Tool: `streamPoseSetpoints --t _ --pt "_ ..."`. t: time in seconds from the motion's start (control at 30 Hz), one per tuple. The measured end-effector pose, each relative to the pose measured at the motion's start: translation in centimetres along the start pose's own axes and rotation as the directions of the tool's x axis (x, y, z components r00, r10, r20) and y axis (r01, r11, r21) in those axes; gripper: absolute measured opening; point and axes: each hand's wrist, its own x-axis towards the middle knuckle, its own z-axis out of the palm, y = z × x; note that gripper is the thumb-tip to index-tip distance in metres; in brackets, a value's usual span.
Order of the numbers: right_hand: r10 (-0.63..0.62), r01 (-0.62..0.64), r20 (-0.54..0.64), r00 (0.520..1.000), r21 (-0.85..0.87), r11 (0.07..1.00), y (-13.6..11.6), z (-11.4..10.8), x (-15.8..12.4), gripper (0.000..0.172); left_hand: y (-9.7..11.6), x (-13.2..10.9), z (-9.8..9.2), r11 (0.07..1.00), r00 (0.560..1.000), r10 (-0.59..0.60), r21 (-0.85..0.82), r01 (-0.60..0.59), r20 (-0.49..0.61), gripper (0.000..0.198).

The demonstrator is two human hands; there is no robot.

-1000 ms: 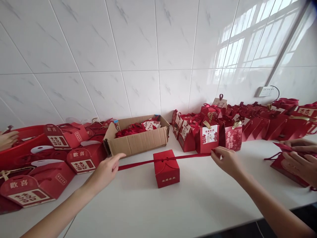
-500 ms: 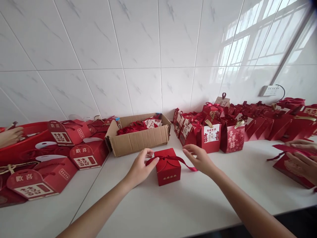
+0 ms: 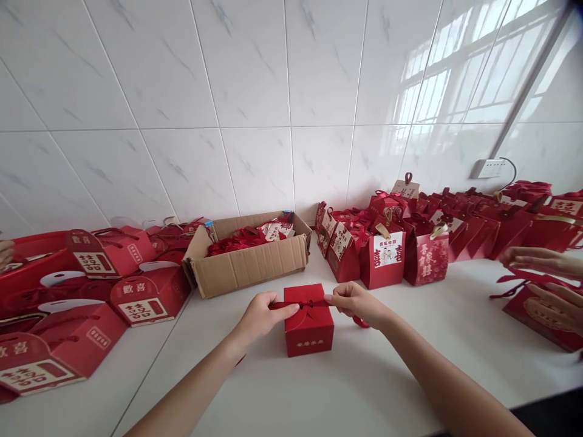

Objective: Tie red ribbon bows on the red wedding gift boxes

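Observation:
A small red gift box (image 3: 308, 337) with gold lettering on its front stands upright on the white table, its top flaps folded together. A dark red ribbon (image 3: 314, 303) runs across the lid through holes in the flaps. At the box's left edge, my left hand (image 3: 260, 315) pinches one side of the ribbon, the thumb lying over the lid. My right hand (image 3: 355, 303) grips the other side at the right edge, fingers curled closed. A loose ribbon end hangs below the right hand; another bit shows beneath my left wrist.
Behind the box, a cardboard carton (image 3: 250, 267) holds red ribbons and cards. Red handled boxes (image 3: 143, 297) are stacked at left by a red basin. Rows of red gift bags (image 3: 385, 258) line the wall. At right, another person's hands (image 3: 546, 273) work on a red box.
My right hand has moved in from the side and closed on the ribbon, which is now drawn straighter across the lid. The other person's hand at right has lifted.

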Motion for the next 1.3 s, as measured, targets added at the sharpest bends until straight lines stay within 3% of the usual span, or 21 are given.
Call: streamPoseSetpoints --t 0.23,0.37,0.47,0.6,0.7,0.8,0.9,1.03,1.2,1.3 --pt "-0.015 -0.018 0.157 0.987 0.204 0.979 -0.2 -2.1 -1.0 0.03 -0.9 0.4 0.0 0.999 1.0 0.014 0.037 -0.014 -0.002 0.041" --pt "-0.118 0.039 0.215 0.969 0.341 0.939 -1.0 -1.7 -1.2 0.027 -0.9 0.6 -0.1 0.994 0.991 0.045 0.105 -0.032 -0.128 0.049" --pt "-0.186 0.088 0.207 0.96 0.408 0.909 -2.0 -0.6 -0.9 0.028 -0.1 0.4 0.0 0.978 0.971 0.138 0.181 -0.102 -0.195 0.053" --pt "-0.234 0.146 0.153 0.96 0.44 0.886 -3.2 0.6 -0.5 0.02 1.8 -0.1 0.7 0.93 0.939 0.312 0.245 -0.273 -0.141 0.035" --pt "-0.233 0.162 0.124 0.964 0.417 0.894 -3.7 1.1 -0.4 0.021 3.0 -0.2 1.5 0.871 0.884 0.454 0.264 -0.414 -0.109 0.019" --pt "-0.208 0.157 0.102 0.973 0.367 0.917 -3.7 1.4 -0.4 0.029 3.6 0.0 2.1 0.844 0.851 0.507 0.281 -0.457 -0.139 0.002" --pt "-0.173 0.156 0.065 0.983 0.211 0.965 -3.7 1.8 -0.6 0.032 3.8 0.0 1.9 0.853 0.854 0.5 0.249 -0.458 -0.141 0.004" --pt "-0.172 0.173 -0.012 0.985 0.067 0.983 -4.1 2.5 -0.9 0.031 3.2 -0.1 0.7 0.894 0.896 0.436 0.152 -0.422 -0.077 0.01" --pt "-0.221 0.221 -0.036 0.975 -0.003 0.975 -4.3 3.0 -0.9 0.033 0.7 0.8 -0.4 0.974 0.963 0.223 0.06 -0.217 -0.151 0.014" --pt "-0.269 0.268 -0.014 0.963 -0.041 0.962 -4.0 3.1 -0.7 0.034 -0.6 1.3 -0.2 0.994 0.993 0.112 0.012 -0.112 -0.039 0.036"
